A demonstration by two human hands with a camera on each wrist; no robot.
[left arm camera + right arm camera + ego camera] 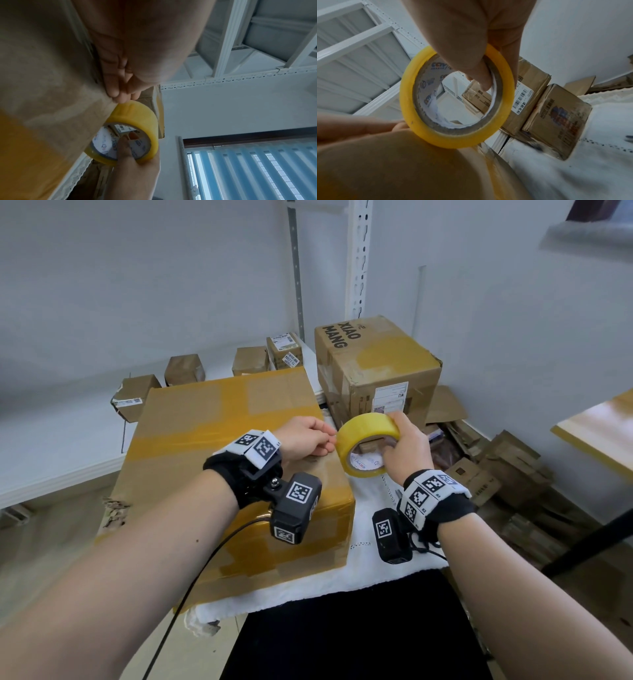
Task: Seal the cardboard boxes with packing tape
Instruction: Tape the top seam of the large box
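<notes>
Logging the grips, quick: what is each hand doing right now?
Left hand: fingertips at the tape roll rim, grip unclear.
Right hand: grips the tape roll.
</notes>
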